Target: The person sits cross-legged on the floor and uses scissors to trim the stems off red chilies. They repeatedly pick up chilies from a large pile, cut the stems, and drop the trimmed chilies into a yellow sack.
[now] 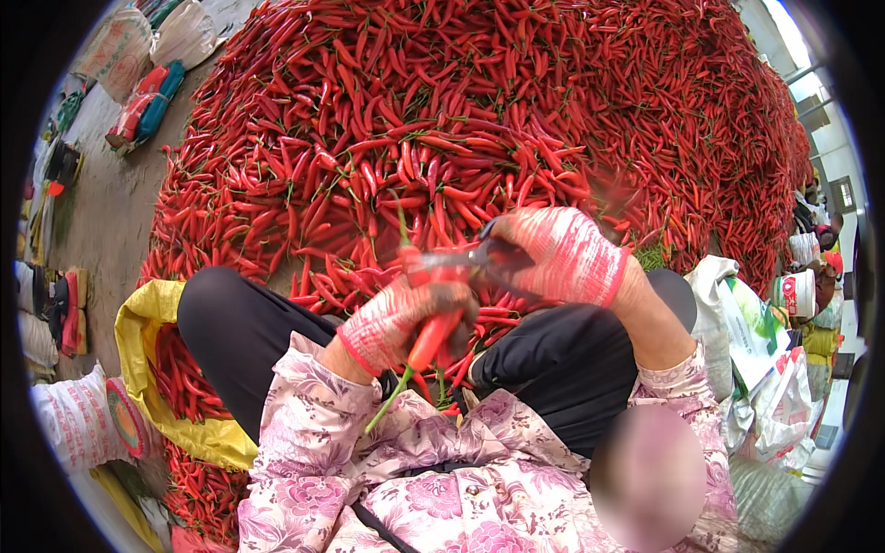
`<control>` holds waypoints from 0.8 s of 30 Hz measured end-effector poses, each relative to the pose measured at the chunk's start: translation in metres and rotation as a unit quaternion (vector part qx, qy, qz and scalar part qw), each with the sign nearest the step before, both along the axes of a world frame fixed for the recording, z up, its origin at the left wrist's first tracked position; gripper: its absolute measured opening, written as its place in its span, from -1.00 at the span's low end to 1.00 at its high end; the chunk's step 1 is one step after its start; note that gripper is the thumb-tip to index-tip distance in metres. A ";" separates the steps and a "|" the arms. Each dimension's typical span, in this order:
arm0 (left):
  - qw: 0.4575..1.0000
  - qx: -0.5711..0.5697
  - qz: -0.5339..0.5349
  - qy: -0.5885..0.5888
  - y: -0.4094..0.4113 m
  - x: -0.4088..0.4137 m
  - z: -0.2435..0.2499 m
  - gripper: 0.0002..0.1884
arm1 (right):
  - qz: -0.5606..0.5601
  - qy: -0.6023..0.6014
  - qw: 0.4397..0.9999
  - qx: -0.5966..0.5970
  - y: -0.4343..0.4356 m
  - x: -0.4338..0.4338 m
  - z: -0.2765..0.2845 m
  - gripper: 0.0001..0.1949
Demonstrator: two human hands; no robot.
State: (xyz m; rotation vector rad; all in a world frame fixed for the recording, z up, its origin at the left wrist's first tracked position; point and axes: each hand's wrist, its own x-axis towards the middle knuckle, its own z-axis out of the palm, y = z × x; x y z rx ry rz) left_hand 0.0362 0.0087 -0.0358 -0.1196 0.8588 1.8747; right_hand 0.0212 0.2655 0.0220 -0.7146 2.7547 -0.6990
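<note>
My left hand [408, 321], in a red and white knitted glove, is closed on several red chili peppers [433, 340]; one has a long green stem pointing down towards my lap. My right hand [563, 256], in a matching glove, grips the dark handles of a pair of scissors [453, 260]. The blades are blurred and lie just above my left hand, across the upper end of the held peppers, where a green stem points up. Whether the blades touch a pepper, I cannot tell. A huge heap of red chili peppers [429, 104] rises in front of me.
A yellow sack [138, 359] holding chili peppers stands beside my left knee. Near it are a white woven sack [79, 418] and more peppers. At the right are white plastic bags [781, 408], a white bucket [795, 294] and a small pile of green stems [652, 257].
</note>
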 end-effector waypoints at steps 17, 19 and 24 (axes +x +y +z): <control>0.964 -0.003 0.250 0.086 0.021 -0.004 -0.017 -0.56 | -0.229 -0.342 0.830 -0.376 -0.040 0.010 -0.019 -0.45; 0.968 -0.021 0.227 0.108 0.017 -0.007 -0.012 -0.45 | -0.165 -0.335 0.800 -0.470 -0.040 0.012 -0.020 -0.48; 0.950 -0.121 0.204 0.203 0.012 -0.014 0.001 -0.35 | -0.166 -0.244 0.874 -0.385 -0.040 0.008 -0.013 -0.61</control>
